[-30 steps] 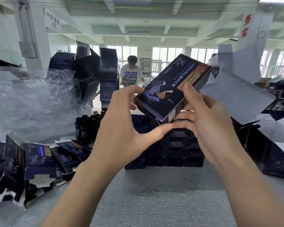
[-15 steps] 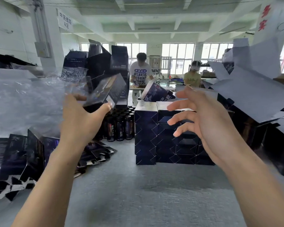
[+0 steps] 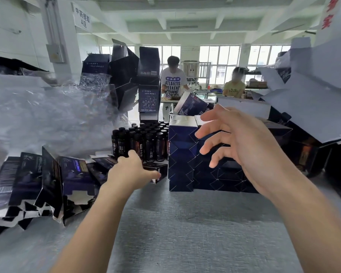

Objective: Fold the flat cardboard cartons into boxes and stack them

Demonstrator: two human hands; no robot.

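Left hand [image 3: 131,171] on flat carton [image 3: 155,168]

The grey, ribbed cloth-covered table [image 3: 185,233] carries a loose heap of flat dark-blue printed cardboard cartons [image 3: 37,180] to the left of the fingers of the left hand [image 3: 130,171]. Crumpled clear plastic film [image 3: 47,119] lies behind the heap. Those fingers hold a dark carton with a white edge [image 3: 158,171], low at the heap's edge. Just beyond them stands a tight group of small dark bottles with black caps [image 3: 146,142]. Beyond the spread fingers of the right hand [image 3: 244,146] is a stack of folded dark-blue boxes [image 3: 182,160], just beside the bottles.
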